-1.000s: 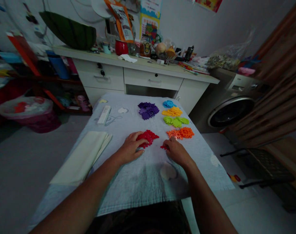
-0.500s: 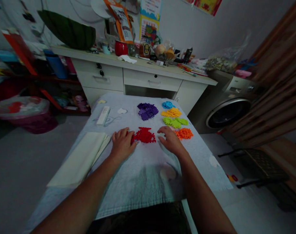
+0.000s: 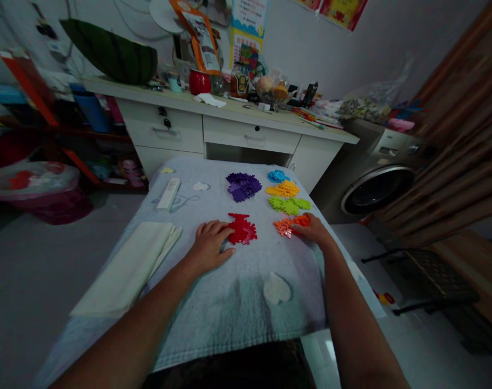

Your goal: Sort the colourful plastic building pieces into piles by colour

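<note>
My left hand [image 3: 213,243] lies low on the cloth with its fingers apart, fingertips touching the left edge of a pile of red notched plastic pieces [image 3: 243,230]. At the right, my right hand [image 3: 315,232] has thumb and fingers curled around part of a pile of orange notched pieces [image 3: 284,227]; its palm side is hidden. Beyond the orange pile lie green pieces [image 3: 289,205], then yellow pieces [image 3: 284,188] and blue pieces [image 3: 278,175]. A larger purple pile [image 3: 244,187] sits farther back, behind the red one.
A pale blue cloth [image 3: 246,297] covers the table. On its left are a white box [image 3: 169,194] and a folded cream cloth [image 3: 128,270]. Behind stands a cluttered white desk [image 3: 251,132], with a washing machine [image 3: 375,173] to the right.
My right hand has moved right, from beside the red pile onto the orange pieces, which now lie farther left. My left hand has shifted slightly right and nearer me, its thumb now spread.
</note>
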Available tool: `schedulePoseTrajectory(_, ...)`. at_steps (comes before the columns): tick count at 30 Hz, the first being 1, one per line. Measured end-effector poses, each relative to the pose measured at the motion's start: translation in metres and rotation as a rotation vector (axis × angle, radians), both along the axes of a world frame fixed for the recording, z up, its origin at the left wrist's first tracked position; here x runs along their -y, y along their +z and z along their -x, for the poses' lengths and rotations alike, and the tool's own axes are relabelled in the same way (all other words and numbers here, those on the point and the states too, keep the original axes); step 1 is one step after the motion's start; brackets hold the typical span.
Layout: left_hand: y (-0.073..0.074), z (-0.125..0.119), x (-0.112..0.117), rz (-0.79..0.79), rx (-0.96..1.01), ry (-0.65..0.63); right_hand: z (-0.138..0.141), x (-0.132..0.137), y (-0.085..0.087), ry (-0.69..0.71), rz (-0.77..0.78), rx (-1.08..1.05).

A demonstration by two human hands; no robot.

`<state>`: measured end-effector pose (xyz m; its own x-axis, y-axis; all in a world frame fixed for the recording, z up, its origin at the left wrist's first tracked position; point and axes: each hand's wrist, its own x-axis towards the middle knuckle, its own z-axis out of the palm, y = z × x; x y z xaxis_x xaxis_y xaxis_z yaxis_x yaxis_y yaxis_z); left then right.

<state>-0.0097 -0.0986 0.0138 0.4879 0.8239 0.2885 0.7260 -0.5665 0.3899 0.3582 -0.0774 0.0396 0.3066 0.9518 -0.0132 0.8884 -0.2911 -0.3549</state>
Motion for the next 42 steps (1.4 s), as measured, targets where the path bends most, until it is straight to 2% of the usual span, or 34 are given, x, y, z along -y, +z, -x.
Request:
schedulePoseTrajectory(4, 0.004, -0.001, 0.001, -0.002, 0.005, -0.012, 0.027, 0.011, -0.003, 0.103, -0.036, -0.022)
schedulePoseTrajectory(11, 0.007, -0.004, 0.002, 0.017, 0.029, -0.007, 0.062, 0.02, 0.006, 0.282, -0.121, -0.012)
schedulePoseTrajectory(16, 0.004, -0.003, 0.001, -0.001, 0.05, 0.002, 0.083, 0.017, 0.012, 0.342, -0.232, -0.089)
schedulePoseTrajectory(23, 0.0, -0.001, -0.002, -0.016, 0.054, 0.052, 0.141, 0.007, 0.008, 0.515, -0.277, -0.205)
schedulePoseTrajectory(28, -0.002, 0.0, -0.004, -0.025, 0.085, 0.127, 0.172, -0.002, 0.017, 0.663, -0.339, -0.339)
schedulePoseTrajectory(31, -0.002, 0.001, -0.005, -0.034, 0.099, 0.18, 0.178, -0.003, 0.022, 0.76, -0.368, -0.43)
schedulePoseTrajectory(34, -0.002, 0.001, -0.005, -0.057, 0.127, 0.209, 0.172, -0.005, 0.02, 0.771, -0.369, -0.499)
schedulePoseTrajectory(38, -0.003, 0.001, -0.003, -0.051, 0.102, 0.126, 0.158, -0.007, 0.009, 0.736, -0.39, -0.459)
schedulePoseTrajectory(42, -0.001, 0.001, -0.004, -0.036, 0.067, 0.061, 0.155, -0.005, 0.0, 0.789, -0.322, -0.335)
